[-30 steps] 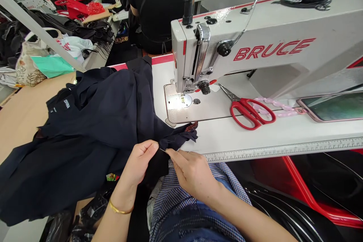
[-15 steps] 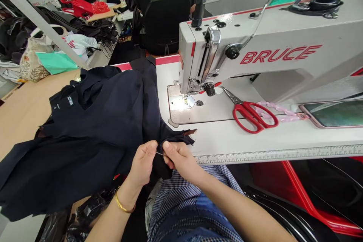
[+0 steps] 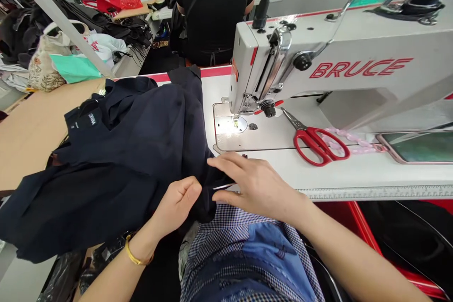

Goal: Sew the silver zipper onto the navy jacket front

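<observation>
A dark navy garment [image 3: 141,127] with a neck label lies spread over the left of the sewing table and hangs over its front edge. My left hand [image 3: 179,205] is closed on the garment's fabric near that edge, thumb on top. Just right of it, my right hand [image 3: 256,186] is open, its thumb and fingers apart over the end of the garment. Between them shows a thin pale sliver [image 3: 224,187]; what it is I cannot make out. The garment's frayed end is mostly hidden beneath the right hand.
A white sewing machine [image 3: 339,52] stands behind my right hand. Red-handled scissors [image 3: 318,144] lie on its bed, with a phone [image 3: 419,146] and pink chain farther right. A ruler strip [image 3: 371,192] runs along the front edge. A person in black [image 3: 215,14] sits ahead.
My right hand has opened from its pinch and spread over the garment's end. My left hand stays closed on the fabric. The view has shifted slightly.
</observation>
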